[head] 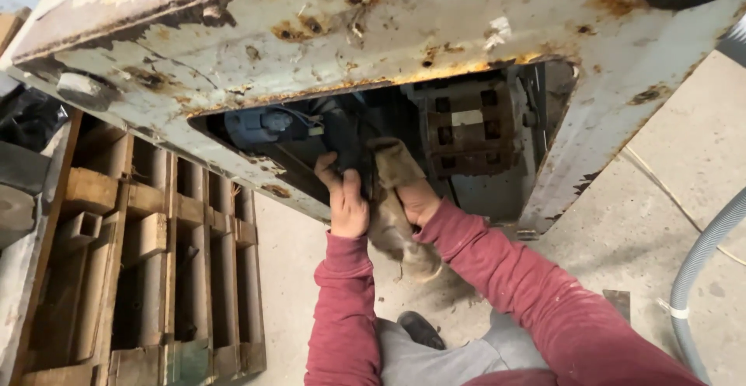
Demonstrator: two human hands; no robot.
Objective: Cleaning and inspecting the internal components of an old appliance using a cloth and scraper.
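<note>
Left hand (346, 203) clamped round black part (347, 144) inside machine opening (544, 122) | right hand (417, 199) gripping brown rag (395, 165), pressed right beside that part | rusty motor (468, 128) sits just right | pallet (155, 262) lies left.

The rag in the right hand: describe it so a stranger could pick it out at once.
Start at the big rusty, pale-painted metal housing and find its dark open cut-out. At the cut-out's lower edge the right hand grips a dirty tan rag, pressed up beside a black part that the left hand holds. It is the only soft, crumpled cloth there; the rest is hard metal.
</note>
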